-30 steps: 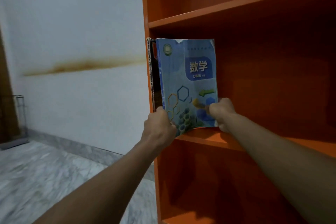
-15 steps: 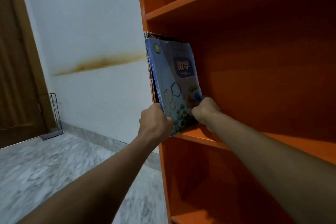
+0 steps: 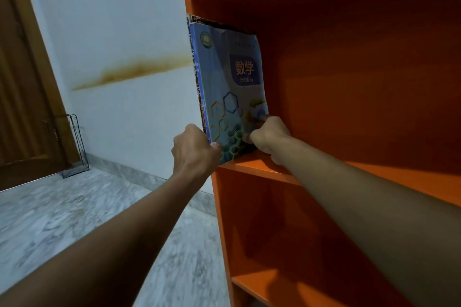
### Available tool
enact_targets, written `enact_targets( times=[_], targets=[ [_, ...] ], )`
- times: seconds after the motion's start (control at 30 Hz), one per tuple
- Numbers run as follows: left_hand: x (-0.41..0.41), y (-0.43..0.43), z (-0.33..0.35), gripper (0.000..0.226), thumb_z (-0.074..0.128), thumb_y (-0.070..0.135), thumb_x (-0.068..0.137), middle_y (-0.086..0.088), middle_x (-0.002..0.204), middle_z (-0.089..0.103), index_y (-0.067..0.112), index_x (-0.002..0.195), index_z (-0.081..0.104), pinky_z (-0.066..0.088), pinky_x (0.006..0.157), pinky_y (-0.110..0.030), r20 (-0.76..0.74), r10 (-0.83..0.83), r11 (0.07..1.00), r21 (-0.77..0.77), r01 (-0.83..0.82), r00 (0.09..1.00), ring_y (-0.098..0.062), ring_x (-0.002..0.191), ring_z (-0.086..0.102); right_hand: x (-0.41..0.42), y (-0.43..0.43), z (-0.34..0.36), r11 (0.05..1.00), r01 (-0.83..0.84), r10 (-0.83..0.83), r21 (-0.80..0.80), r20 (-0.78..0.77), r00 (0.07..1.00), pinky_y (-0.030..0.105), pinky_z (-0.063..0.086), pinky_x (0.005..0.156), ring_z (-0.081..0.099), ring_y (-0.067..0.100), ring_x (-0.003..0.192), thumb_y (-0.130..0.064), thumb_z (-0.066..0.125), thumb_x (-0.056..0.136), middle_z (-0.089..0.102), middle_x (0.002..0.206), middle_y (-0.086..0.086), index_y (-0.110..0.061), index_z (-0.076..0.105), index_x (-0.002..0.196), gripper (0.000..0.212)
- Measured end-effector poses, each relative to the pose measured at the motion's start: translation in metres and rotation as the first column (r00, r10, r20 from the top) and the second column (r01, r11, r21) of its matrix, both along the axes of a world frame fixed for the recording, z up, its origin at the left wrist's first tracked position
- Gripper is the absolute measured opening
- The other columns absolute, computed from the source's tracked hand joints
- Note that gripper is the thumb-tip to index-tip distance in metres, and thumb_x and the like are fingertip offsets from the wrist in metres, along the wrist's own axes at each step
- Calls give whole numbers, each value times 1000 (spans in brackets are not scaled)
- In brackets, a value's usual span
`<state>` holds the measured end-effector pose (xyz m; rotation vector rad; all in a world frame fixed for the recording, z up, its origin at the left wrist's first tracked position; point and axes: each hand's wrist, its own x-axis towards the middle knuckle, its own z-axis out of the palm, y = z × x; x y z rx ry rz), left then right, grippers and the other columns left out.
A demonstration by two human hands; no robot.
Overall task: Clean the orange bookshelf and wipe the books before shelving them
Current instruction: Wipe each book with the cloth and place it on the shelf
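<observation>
A blue textbook (image 3: 228, 77) with hexagon art stands upright at the left end of the orange bookshelf's (image 3: 349, 82) middle shelf. Behind it a darker book (image 3: 197, 57) leans against the shelf's left side wall; only its edge shows. My left hand (image 3: 194, 152) grips the books' spines at the lower front corner. My right hand (image 3: 268, 136) has curled fingers against the lower right part of the blue cover, thumb on the cover.
The shelf board (image 3: 262, 168) runs right from the books. A lower shelf (image 3: 274, 286) sits below. A white wall (image 3: 112, 32) with a brown stain, a wooden door (image 3: 22, 95), a black wire rack (image 3: 74, 144) and marble floor (image 3: 62, 219) lie to the left.
The blue book has been swung in toward the shelf's left wall, its cover now seen more edge-on. Both hands stayed on it. My view shifted left, showing the door.
</observation>
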<state>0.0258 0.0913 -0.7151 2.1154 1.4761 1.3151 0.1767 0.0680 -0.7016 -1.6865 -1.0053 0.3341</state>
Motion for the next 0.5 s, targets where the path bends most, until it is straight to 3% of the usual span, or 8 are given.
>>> enact_targets(
  times=[0.1,0.3,0.43,0.5],
  targets=[
    [-2,4,1,30,75,29,86,-11,94,68,4,94,62,54,48,-27,-4,5,1000,-22,-5,1000,-27,78,69,-1,2,-1,1000,-25,25,1,-7,1000,34,42,103,47,31,129,-14,76,83,50,142,12,-11,40,145,72],
    [-5,-1,2,34,76,32,84,-9,89,68,6,102,62,42,44,-21,-10,18,999,-33,-19,1000,-23,76,68,-4,1,0,999,-46,46,-24,-3,999,38,45,101,51,32,123,-15,78,80,56,134,12,-10,48,137,65],
    [-9,-10,-1,40,71,33,88,-10,96,63,9,111,49,54,59,-32,7,13,999,-51,-13,1000,-27,82,69,-7,-4,1,998,-37,39,-51,44,998,41,46,102,53,31,120,-18,77,81,58,131,11,-13,50,136,62],
    [-13,-16,-1,38,67,31,92,-10,96,63,9,115,47,54,62,-33,-6,23,999,-36,-23,1000,-26,82,67,-8,-11,2,997,-35,41,-74,82,996,41,44,104,49,32,126,-17,72,86,52,139,12,-14,43,143,64]
  ],
)
